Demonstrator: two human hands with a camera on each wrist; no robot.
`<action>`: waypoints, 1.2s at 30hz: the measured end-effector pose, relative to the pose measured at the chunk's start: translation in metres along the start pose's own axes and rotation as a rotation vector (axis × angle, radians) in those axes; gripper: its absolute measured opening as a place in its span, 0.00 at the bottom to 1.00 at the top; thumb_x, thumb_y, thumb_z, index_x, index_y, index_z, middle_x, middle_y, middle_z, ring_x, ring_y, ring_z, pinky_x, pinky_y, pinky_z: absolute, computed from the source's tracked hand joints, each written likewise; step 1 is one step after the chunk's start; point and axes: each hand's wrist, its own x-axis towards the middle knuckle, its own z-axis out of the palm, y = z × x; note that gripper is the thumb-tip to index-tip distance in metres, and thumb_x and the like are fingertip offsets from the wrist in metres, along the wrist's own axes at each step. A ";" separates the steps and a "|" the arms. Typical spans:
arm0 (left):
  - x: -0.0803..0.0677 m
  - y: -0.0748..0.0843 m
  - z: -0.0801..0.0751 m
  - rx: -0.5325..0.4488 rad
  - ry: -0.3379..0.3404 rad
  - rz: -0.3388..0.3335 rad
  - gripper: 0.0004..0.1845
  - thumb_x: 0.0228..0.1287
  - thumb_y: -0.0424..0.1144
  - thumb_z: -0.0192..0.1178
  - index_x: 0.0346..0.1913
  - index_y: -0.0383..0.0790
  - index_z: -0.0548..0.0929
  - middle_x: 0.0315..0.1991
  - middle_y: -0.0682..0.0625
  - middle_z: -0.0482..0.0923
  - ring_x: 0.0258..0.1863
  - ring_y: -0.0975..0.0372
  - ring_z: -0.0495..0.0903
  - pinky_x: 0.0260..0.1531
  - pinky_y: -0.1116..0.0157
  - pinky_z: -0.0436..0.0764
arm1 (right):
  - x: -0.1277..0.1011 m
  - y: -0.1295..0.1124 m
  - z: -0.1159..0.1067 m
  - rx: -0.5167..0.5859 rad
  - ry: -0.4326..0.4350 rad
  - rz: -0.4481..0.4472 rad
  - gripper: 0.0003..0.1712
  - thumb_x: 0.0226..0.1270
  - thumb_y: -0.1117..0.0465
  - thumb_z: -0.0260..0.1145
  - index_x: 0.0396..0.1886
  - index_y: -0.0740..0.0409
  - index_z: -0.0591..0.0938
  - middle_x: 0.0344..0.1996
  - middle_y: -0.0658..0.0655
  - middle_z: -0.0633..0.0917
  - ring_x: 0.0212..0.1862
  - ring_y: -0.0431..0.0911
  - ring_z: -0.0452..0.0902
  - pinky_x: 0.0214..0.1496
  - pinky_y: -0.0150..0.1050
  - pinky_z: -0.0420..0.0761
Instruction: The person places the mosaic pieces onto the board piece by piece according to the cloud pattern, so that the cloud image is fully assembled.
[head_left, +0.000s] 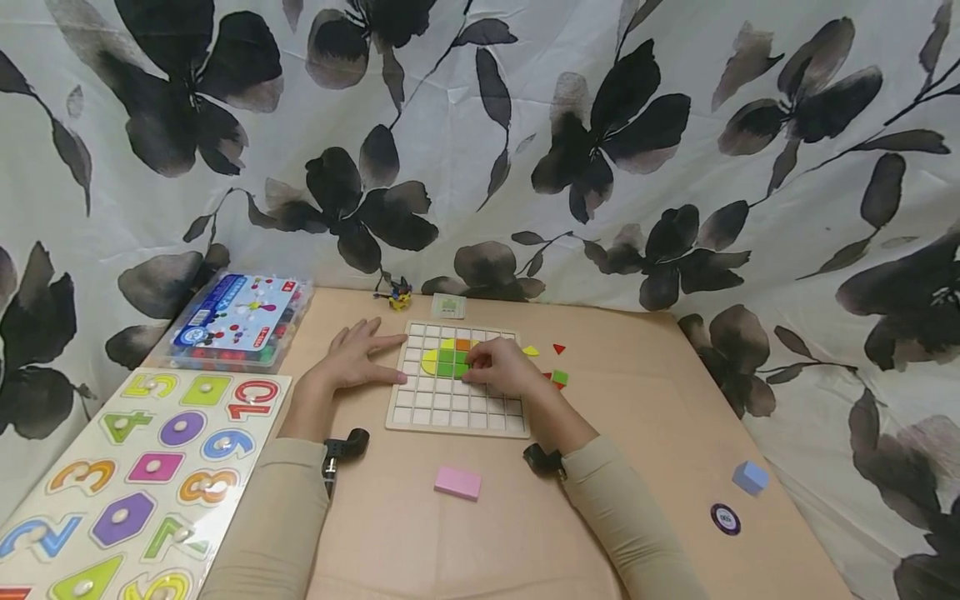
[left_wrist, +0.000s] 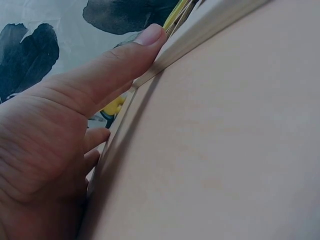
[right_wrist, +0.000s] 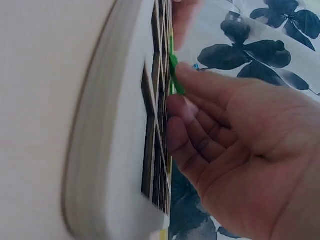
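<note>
Left hand point(head_left: 358, 360) flat on the counter point(head_left: 645, 417), fingers straight, fingertips point(left_wrist: 150, 36) pressed against left edge of wooden grid board point(head_left: 457, 379); grasping nothing. Right hand point(head_left: 504, 367) over upper middle of board, fingers curled, fingertips point(right_wrist: 182, 75) on a green tile point(right_wrist: 174, 75) set in the grid; whether pinched or merely pressed down, cannot tell from these views.

Board lying flat at centre of counter, between the two hands. Filled cells in upper rows only: green block point(head_left: 452, 362) under right fingertips, yellow half-round piece point(head_left: 429, 361) to its left, orange piece point(head_left: 462, 344) above. Remaining cells bare.

Loose pieces just right of board: yellow piece point(head_left: 531, 351), red triangle point(head_left: 558, 348), green square point(head_left: 559, 377) with a red piece partly hidden beside it.

Pink block point(head_left: 457, 482) on counter, near side of board, apart from it. Blue cube point(head_left: 750, 477) and round dark disc point(head_left: 725, 518) well apart at right edge.

Far side of board: small card point(head_left: 448, 306) and small yellow-and-dark toy figure point(head_left: 399, 296).

Left side: clear plastic box with blue label point(head_left: 236, 321); number puzzle board point(head_left: 135, 479) nearer the person.

Backdrop: white cloth with dark floral print point(head_left: 600, 150).
</note>
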 end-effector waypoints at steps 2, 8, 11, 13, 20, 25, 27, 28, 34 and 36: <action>0.000 0.000 0.000 0.000 -0.001 -0.001 0.48 0.55 0.67 0.72 0.77 0.53 0.72 0.84 0.31 0.44 0.83 0.35 0.38 0.80 0.36 0.33 | 0.000 -0.001 0.001 -0.027 -0.005 0.002 0.13 0.63 0.58 0.79 0.45 0.56 0.89 0.29 0.50 0.83 0.33 0.43 0.76 0.35 0.32 0.75; 0.001 -0.001 0.001 0.001 0.005 0.004 0.47 0.55 0.67 0.72 0.77 0.53 0.72 0.84 0.31 0.44 0.83 0.35 0.39 0.80 0.35 0.33 | -0.001 -0.003 0.001 -0.044 0.012 0.005 0.13 0.64 0.60 0.78 0.46 0.58 0.89 0.31 0.51 0.84 0.34 0.44 0.76 0.37 0.33 0.76; 0.001 -0.001 0.002 0.000 0.004 0.003 0.48 0.55 0.67 0.72 0.77 0.53 0.72 0.84 0.31 0.44 0.83 0.35 0.39 0.80 0.35 0.33 | -0.002 -0.002 0.001 -0.043 0.010 0.007 0.14 0.64 0.60 0.78 0.47 0.59 0.89 0.31 0.51 0.84 0.35 0.44 0.77 0.37 0.33 0.77; 0.001 -0.001 0.002 0.000 0.002 0.004 0.48 0.55 0.67 0.72 0.77 0.53 0.72 0.84 0.31 0.44 0.83 0.34 0.39 0.80 0.35 0.33 | -0.002 -0.001 0.001 -0.044 0.006 0.007 0.15 0.63 0.60 0.79 0.47 0.59 0.89 0.31 0.51 0.84 0.34 0.44 0.77 0.36 0.33 0.77; 0.000 0.000 0.001 -0.006 0.004 0.004 0.47 0.55 0.66 0.73 0.77 0.53 0.72 0.83 0.30 0.44 0.83 0.34 0.39 0.79 0.35 0.33 | -0.006 -0.006 -0.011 -0.030 0.004 0.004 0.19 0.62 0.58 0.80 0.51 0.60 0.89 0.32 0.51 0.85 0.36 0.45 0.77 0.37 0.35 0.78; 0.000 -0.001 0.001 -0.005 0.002 -0.003 0.47 0.55 0.67 0.72 0.76 0.54 0.73 0.84 0.31 0.45 0.83 0.35 0.39 0.80 0.35 0.33 | -0.018 -0.010 -0.042 -0.024 0.035 -0.066 0.20 0.64 0.62 0.77 0.55 0.60 0.88 0.41 0.57 0.88 0.40 0.46 0.79 0.42 0.36 0.81; 0.000 -0.001 0.001 -0.003 0.002 -0.002 0.47 0.55 0.67 0.72 0.76 0.54 0.73 0.83 0.31 0.45 0.83 0.35 0.39 0.80 0.35 0.33 | -0.025 -0.007 -0.057 -0.013 0.048 -0.074 0.21 0.64 0.62 0.78 0.57 0.59 0.87 0.45 0.60 0.88 0.41 0.47 0.81 0.43 0.37 0.82; 0.000 -0.001 0.000 -0.003 0.001 -0.002 0.47 0.55 0.67 0.72 0.76 0.54 0.73 0.83 0.31 0.45 0.83 0.34 0.39 0.80 0.35 0.33 | -0.027 -0.005 -0.063 -0.008 0.054 -0.074 0.22 0.64 0.62 0.78 0.57 0.57 0.87 0.46 0.61 0.88 0.42 0.47 0.81 0.44 0.38 0.82; 0.000 -0.001 -0.001 -0.013 0.002 -0.001 0.47 0.55 0.66 0.73 0.76 0.53 0.73 0.83 0.30 0.45 0.83 0.34 0.38 0.80 0.35 0.32 | -0.042 0.020 -0.098 -0.007 0.047 -0.024 0.22 0.64 0.63 0.77 0.59 0.56 0.87 0.50 0.64 0.88 0.45 0.49 0.80 0.46 0.39 0.82; 0.001 -0.001 0.000 -0.012 0.001 -0.001 0.47 0.55 0.66 0.72 0.76 0.54 0.73 0.83 0.30 0.45 0.83 0.34 0.38 0.80 0.35 0.32 | -0.045 0.030 -0.105 -0.014 0.031 0.003 0.22 0.65 0.65 0.76 0.59 0.58 0.86 0.51 0.65 0.87 0.46 0.50 0.80 0.47 0.39 0.82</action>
